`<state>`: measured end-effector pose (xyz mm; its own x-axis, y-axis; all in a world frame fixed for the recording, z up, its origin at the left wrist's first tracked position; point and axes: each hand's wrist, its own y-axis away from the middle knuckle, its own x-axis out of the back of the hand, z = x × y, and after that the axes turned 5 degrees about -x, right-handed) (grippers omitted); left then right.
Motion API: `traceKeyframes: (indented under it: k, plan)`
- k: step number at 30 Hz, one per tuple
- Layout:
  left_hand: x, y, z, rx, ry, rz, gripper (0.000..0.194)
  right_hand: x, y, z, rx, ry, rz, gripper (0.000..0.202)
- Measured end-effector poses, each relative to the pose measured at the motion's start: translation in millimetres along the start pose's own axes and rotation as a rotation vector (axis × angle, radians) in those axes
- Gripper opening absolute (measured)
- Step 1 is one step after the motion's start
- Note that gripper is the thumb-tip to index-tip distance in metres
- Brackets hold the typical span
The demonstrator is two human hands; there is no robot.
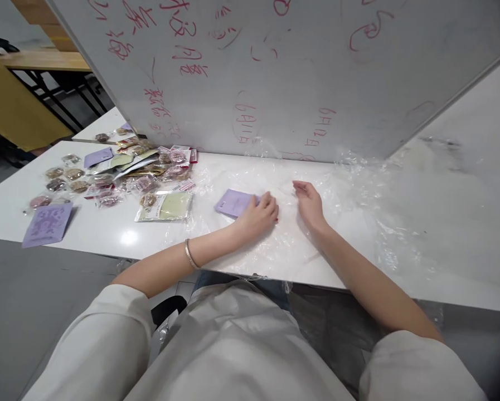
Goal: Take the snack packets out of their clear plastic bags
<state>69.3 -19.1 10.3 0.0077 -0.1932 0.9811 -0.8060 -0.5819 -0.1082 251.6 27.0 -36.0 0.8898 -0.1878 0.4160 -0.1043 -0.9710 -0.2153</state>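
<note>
A flat purple packet [234,203] lies on clear plastic film spread over the white table. My left hand [258,216], with a bracelet at its wrist, rests palm down over the packet's right end and hides that part. Its fingers are slightly bent and apart, reaching past the packet onto the film. To the right, my right hand [310,206] is on edge above the film, its fingers stretched out and close together, with nothing seen in them. A gap of film separates the two hands. A pale green packet [175,205] lies left of the purple one.
A heap of wrapped round pieces [107,179] and flat packets covers the table's left part. Another purple packet [48,224] overhangs the front edge. A whiteboard [283,78] with red writing stands behind. Crumpled clear film [383,195] extends to the right.
</note>
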Motion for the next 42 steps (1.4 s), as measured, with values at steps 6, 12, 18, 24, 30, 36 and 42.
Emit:
traceKeyframes:
  k: [6,12,18,24,30,36,42]
  plan:
    - [23.4,44,-44,-0.001,0.378,-0.097,0.068,19,5,-28,0.250,0.196,-0.501,0.062]
    - [23.4,83,-87,0.206,0.279,-0.290,0.064,7,19,-34,0.307,0.465,-0.690,0.079]
    - [24.3,74,-80,0.280,0.152,-0.187,0.044,-3,18,-32,0.355,0.556,-0.613,0.077]
    - [37.2,65,-77,0.508,0.312,-0.040,0.042,25,43,-55,0.522,0.694,-0.439,0.077]
    - [36.6,64,-84,0.698,0.504,0.051,0.047,27,118,-68,0.559,0.730,-0.396,0.083]
    - [39.6,61,-70,0.493,0.326,-0.338,0.070,-28,132,-66,0.264,0.891,-0.348,0.083]
    - [30.0,43,-57,0.575,0.051,-0.227,0.063,-14,106,-59,0.418,0.916,-0.377,0.043]
